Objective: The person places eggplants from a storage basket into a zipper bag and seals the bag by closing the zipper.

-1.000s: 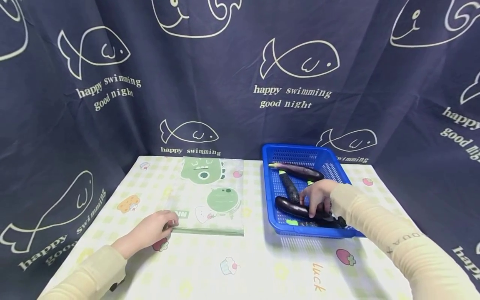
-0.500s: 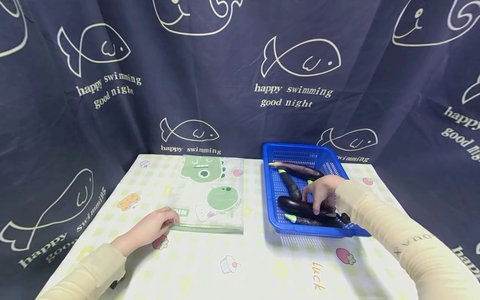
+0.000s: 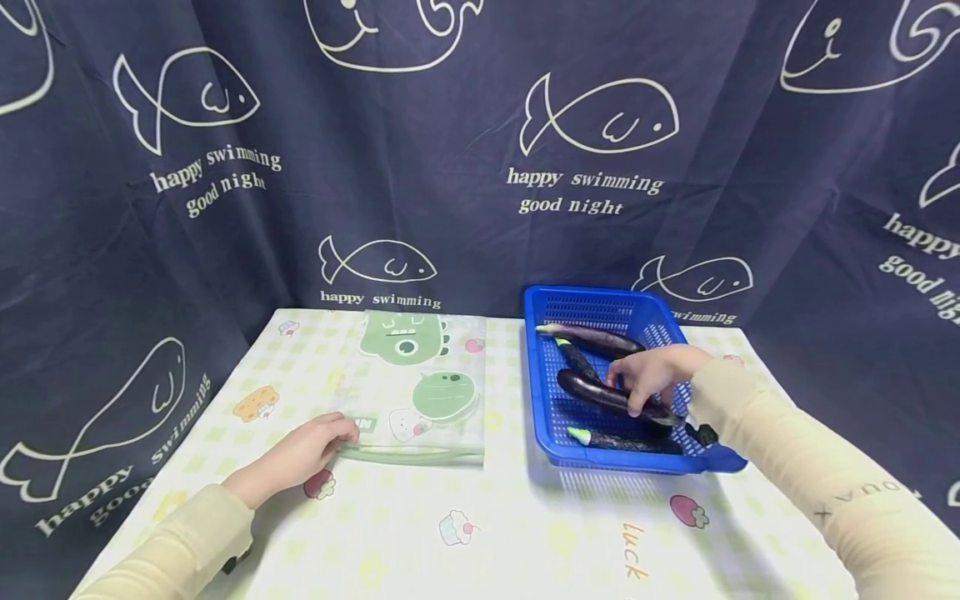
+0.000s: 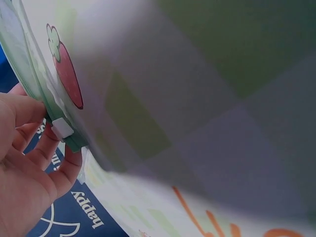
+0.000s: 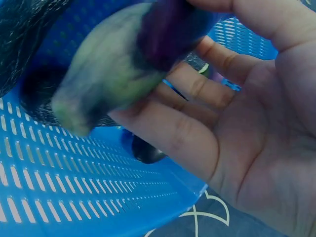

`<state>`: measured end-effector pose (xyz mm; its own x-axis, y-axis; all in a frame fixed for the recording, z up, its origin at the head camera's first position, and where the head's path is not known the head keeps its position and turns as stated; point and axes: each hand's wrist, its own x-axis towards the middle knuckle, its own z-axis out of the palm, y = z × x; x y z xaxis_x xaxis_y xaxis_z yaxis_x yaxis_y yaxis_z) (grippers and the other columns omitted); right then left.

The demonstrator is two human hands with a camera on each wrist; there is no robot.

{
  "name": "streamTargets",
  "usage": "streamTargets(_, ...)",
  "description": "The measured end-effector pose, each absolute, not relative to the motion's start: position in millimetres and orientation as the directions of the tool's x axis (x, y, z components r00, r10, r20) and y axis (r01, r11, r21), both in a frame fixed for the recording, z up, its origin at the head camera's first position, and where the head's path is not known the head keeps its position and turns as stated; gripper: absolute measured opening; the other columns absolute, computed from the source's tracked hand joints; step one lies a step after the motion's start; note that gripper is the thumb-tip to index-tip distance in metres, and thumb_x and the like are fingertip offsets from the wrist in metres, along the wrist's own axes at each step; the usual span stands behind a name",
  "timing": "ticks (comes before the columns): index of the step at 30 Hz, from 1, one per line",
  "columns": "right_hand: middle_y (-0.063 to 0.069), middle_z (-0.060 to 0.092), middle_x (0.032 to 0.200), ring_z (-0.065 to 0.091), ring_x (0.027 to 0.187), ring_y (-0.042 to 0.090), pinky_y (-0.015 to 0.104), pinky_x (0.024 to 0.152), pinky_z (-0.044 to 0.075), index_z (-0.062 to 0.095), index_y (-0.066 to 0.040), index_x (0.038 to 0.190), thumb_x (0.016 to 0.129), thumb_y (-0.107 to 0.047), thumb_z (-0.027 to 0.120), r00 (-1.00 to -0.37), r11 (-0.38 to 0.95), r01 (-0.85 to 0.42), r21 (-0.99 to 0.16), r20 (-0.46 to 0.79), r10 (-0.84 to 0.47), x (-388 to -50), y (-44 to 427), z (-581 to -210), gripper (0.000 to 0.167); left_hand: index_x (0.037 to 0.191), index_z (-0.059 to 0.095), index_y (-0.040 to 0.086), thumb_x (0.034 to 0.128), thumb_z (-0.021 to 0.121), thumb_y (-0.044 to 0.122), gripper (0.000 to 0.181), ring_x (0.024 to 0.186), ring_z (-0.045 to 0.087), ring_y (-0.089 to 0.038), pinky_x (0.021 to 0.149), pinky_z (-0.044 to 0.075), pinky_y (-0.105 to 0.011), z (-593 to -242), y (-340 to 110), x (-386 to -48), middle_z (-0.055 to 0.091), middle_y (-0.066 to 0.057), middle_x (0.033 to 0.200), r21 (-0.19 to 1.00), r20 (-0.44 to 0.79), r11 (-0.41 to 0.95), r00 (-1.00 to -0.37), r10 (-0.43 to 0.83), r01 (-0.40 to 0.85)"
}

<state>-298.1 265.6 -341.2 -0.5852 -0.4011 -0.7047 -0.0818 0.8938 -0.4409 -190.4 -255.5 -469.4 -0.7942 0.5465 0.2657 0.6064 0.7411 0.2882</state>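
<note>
In the head view my right hand [image 3: 656, 375] grips a glossy dark eggplant [image 3: 596, 393] over the blue basket [image 3: 543, 450]. Close up in the right wrist view, thumb and fingers hold that eggplant [image 5: 168, 34] near its pale green stem end. Several other eggplants lie in the basket, one with a bright green tip [image 3: 622, 442] along the near side. On the left, my left hand [image 3: 311, 450] pinches the near corner of a flat, see-through zipper bag [image 3: 442, 396] printed with green cartoons. The left wrist view shows its white slider [image 4: 62, 128] beside the fingers.
A pale checked cloth with printed fruit and cakes covers the table [image 3: 540, 533]. Behind it hangs a dark blue curtain [image 3: 450, 167] with white fish drawings. The basket's perforated wall [image 5: 98, 187] rises around the eggplants.
The right hand has lifted the eggplant a little and shifted right, uncovering more of the green-tipped one below. The left hand stays at the bag, whose near edge has parted slightly.
</note>
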Motion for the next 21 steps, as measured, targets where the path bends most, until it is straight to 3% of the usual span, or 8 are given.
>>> streamTargets(8, 0.011, 0.049, 0.105, 0.056, 0.083, 0.02, 0.035, 0.057, 0.053, 0.042, -0.01, 0.122, 0.073, -0.008, 0.072, -0.631, 0.863, -0.107, -0.494, -0.637, -0.443, -293.5, 269.9, -325.6, 0.058, 0.094, 0.056, 0.018, 0.078, 0.062, -0.013, 0.035, 0.083, 0.056, -0.011, 0.075, 0.049, -0.033, -468.8, -256.1, -192.1, 0.058, 0.009, 0.091, 0.301, 0.257, 0.728, -0.787, 0.561, 0.617)
streamTargets(14, 0.016, 0.049, 0.118, 0.057, 0.089, 0.023, 0.04, 0.06, 0.056, 0.036, -0.011, 0.134, 0.077, -0.014, 0.073, -0.666, 0.819, -0.123, -0.56, -0.565, -0.487, -290.5, 269.6, -315.5, 0.068, 0.095, 0.054, 0.017, 0.0759, 0.06, -0.015, 0.038, 0.078, 0.047, -0.006, 0.07, 0.046, -0.029, -469.4, -256.1, -193.4, 0.054, 0.008, 0.084, 0.287, 0.296, 0.718, -0.771, 0.564, 0.634)
streamTargets(21, 0.017, 0.051, 0.117, 0.057, 0.089, 0.024, 0.035, 0.061, 0.051, 0.036, -0.013, 0.136, 0.078, -0.015, 0.074, -0.682, 0.763, -0.156, -0.628, -0.49, -0.543, -287.1, 266.2, -308.3, 0.069, 0.099, 0.054, 0.017, 0.0747, 0.057, -0.018, 0.042, 0.078, 0.046, -0.005, 0.07, 0.046, -0.028, -466.8, -255.8, -193.4, 0.054, 0.006, 0.085, 0.311, 0.312, 0.729, -0.79, 0.528, 0.61)
